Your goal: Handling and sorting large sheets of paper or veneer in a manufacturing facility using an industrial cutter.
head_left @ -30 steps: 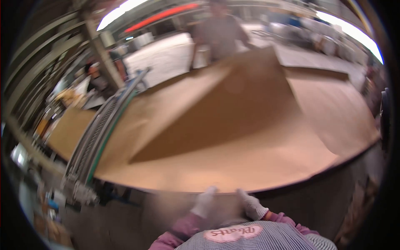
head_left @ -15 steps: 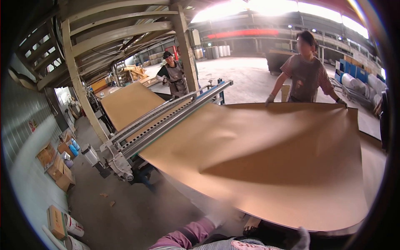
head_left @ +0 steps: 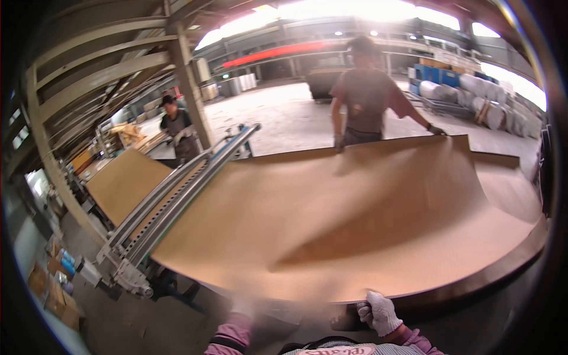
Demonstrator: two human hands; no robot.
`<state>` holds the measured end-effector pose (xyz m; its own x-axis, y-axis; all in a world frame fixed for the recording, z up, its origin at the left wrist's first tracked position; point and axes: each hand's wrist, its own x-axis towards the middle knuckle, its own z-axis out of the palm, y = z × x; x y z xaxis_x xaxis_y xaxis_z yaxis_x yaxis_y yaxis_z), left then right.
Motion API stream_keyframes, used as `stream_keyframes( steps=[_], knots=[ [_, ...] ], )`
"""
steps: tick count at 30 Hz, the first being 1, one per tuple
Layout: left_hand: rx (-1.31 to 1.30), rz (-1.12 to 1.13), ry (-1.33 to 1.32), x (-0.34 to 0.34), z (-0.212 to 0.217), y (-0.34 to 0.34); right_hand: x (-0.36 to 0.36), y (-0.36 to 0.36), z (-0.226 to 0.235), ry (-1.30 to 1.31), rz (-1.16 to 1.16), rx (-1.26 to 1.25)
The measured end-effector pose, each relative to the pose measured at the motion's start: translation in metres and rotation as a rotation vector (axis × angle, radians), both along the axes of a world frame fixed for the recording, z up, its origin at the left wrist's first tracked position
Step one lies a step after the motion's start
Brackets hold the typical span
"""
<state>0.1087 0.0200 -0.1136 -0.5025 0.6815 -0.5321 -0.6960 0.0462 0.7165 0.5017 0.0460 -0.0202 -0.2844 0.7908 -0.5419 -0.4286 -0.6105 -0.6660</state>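
Note:
A large brown sheet (head_left: 236, 207), smooth and thin like board or veneer, spreads before me with a shadowed fold across its middle. My right hand (head_left: 380, 312), in a white knitted glove, is closed on its near edge, thumb on top. My left hand (head_left: 244, 305) is a blur at the same edge, farther left; its fingers cannot be made out. On the far side a co-worker's gloved hand (head_left: 436, 129) holds up the sheet's far right corner, and that person's other hand (head_left: 339, 142) rests at the far edge.
A metal roller machine (head_left: 189, 183) spans the sheet's left end, with another brown sheet (head_left: 127, 183) beyond it. A second person (head_left: 180, 130) stands behind that machine. Cardboard boxes (head_left: 62, 299) line the left wall. Wrapped rolls (head_left: 488, 89) lie at the far right.
My view has swung rightward, so the machine appears farther left. My right hand has come up and closed on the sheet's near edge. The sheet's right end has shifted left.

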Motion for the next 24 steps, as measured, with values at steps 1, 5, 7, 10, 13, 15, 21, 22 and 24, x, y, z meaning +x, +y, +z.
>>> stream_keyframes(
  steps=[1,5,7,10,13,15,21,22,24],
  knots=[
    [-0.091,-0.013,0.076,-0.015,-0.001,0.002,0.007,-0.002,0.007,0.005,-0.016,0.013],
    [-0.180,0.022,0.208,-0.032,-0.010,0.023,0.044,-0.006,0.034,-0.021,-0.107,0.064],
    [-0.249,-0.113,0.305,-0.041,-0.019,0.022,0.061,-0.005,0.041,-0.092,-0.117,0.101],
    [-0.177,-0.473,0.832,-0.019,-0.024,0.018,0.087,-0.004,0.059,-0.171,-0.156,0.127],
    [-0.061,-0.564,1.122,-0.015,-0.066,0.020,0.123,-0.002,0.042,-0.159,-0.218,0.169],
    [-0.081,-0.588,1.061,-0.004,-0.071,0.023,0.132,0.004,0.045,-0.144,-0.216,0.147],
    [-0.317,-0.265,0.426,0.069,0.017,0.022,0.156,-0.011,0.037,-0.228,-0.227,0.171],
    [-0.369,-0.268,0.466,0.063,0.011,0.015,0.159,-0.013,0.033,-0.239,-0.178,0.152],
    [-0.458,-0.326,0.413,0.064,0.010,0.011,0.166,-0.014,0.027,-0.251,-0.151,0.124]
  ],
)
